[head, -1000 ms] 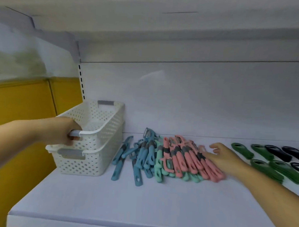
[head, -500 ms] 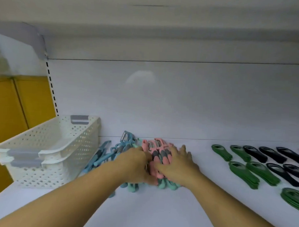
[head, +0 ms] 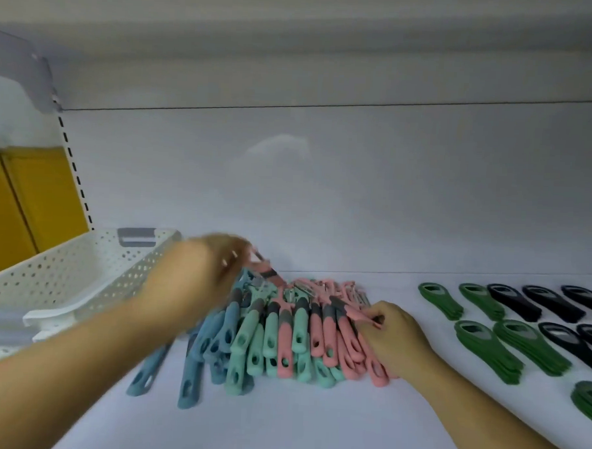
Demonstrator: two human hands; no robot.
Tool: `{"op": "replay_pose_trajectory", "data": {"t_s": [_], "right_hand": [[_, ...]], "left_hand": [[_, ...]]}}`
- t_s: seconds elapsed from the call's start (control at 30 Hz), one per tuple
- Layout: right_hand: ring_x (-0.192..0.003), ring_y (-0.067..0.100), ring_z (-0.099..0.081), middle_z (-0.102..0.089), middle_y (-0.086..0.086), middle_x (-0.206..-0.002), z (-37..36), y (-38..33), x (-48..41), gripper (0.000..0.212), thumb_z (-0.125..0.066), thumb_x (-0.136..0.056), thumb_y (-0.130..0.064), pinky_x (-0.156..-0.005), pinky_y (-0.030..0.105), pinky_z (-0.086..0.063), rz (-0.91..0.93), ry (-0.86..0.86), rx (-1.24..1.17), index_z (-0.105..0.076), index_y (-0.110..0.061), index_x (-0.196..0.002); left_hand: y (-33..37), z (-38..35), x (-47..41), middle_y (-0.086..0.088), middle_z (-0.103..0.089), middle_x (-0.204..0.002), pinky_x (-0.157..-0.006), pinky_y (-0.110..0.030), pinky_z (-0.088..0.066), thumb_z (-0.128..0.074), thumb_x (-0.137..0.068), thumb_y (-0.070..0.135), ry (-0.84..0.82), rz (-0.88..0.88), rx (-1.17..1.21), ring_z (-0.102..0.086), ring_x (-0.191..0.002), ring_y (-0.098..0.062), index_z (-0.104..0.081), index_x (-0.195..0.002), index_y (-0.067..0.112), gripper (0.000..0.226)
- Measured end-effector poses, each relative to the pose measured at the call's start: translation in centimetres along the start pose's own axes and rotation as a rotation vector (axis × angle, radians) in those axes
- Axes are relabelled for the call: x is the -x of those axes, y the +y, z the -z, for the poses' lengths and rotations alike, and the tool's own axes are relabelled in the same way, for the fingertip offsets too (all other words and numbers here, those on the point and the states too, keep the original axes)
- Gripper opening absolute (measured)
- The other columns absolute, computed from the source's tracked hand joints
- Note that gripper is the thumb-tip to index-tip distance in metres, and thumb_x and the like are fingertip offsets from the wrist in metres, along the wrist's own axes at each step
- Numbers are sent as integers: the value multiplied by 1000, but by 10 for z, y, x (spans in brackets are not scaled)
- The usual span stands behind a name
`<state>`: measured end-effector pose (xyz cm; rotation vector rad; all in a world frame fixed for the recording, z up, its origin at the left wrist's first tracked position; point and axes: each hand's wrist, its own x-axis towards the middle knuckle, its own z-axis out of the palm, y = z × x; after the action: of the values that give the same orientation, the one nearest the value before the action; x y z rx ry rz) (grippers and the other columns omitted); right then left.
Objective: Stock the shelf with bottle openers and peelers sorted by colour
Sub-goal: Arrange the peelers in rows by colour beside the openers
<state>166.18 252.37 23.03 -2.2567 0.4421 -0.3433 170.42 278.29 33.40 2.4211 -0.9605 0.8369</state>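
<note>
Sorting peeler pile (head: 282,346) mid-shelf (head: 313,425): left hand (head: 200,281), blurred, pinches pink peeler (head: 267,273) raised at pile's 11 o'clock; right hand (head: 396,337) clamps pink row (head: 320,334) at 3 o'clock. Lift straight, steady neighbours, leave teal peelers (head: 270,335) undisturbed.

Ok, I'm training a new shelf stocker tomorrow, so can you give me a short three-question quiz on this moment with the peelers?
1. True or false: the white perforated plastic basket stands to the right of the peeler pile.
2. The left hand holds up a peeler with a handle of which colour? A blue, B pink, C mint green.
3. In the pile, which handle colour mostly lies between the blue peelers and the pink peelers?

Key: 1 false, it stands to the left. 2 B. 3 the mint-green peelers.
</note>
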Motion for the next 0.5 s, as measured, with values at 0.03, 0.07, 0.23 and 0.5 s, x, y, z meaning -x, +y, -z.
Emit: {"op": "replay_pose_trajectory", "data": {"t_s": [0.03, 0.07, 0.23, 0.5], "right_hand": [[-75, 16, -58, -64, -2, -84, 2, 2, -1, 8, -58, -88, -27, -67, 28, -46, -31, 10, -52, -58, -21, -83], [-74, 17, -57, -64, 0, -83, 6, 2, -2, 12, -59, -89, -28, -67, 29, -45, -56, 22, -102, -59, -18, -83], [-70, 18, -53, -61, 0, -71, 25, 9, -7, 31, -58, -90, -38, -55, 26, -37, -44, 122, 29, -59, -11, -75], [-81, 26, -58, -63, 3, -90, 41, 20, -4, 33, -44, -95, -46, -61, 29, -39, -36, 217, 276, -52, -14, -90]], "left_hand": [[-1, 8, -13, 6, -69, -88, -65, -25, -56, -45, -96, 30, 43, 143, 92, -62, -62, -8, -65, -107, 19, 25], [-4, 13, -25, 5, -69, -85, -68, -29, -56, -47, -96, 31, 87, 263, 208, -64, -65, -11, -64, -104, 18, 23], [5, 1, -74, -11, -56, -75, -47, -26, -56, -49, -96, 11, 198, 545, 693, -61, -43, -12, -64, -88, 9, 17], [62, -106, -94, -10, -58, -73, -57, -33, -56, -52, -94, 3, -136, 765, 989, -60, -50, -18, -64, -89, 1, 12]]}}
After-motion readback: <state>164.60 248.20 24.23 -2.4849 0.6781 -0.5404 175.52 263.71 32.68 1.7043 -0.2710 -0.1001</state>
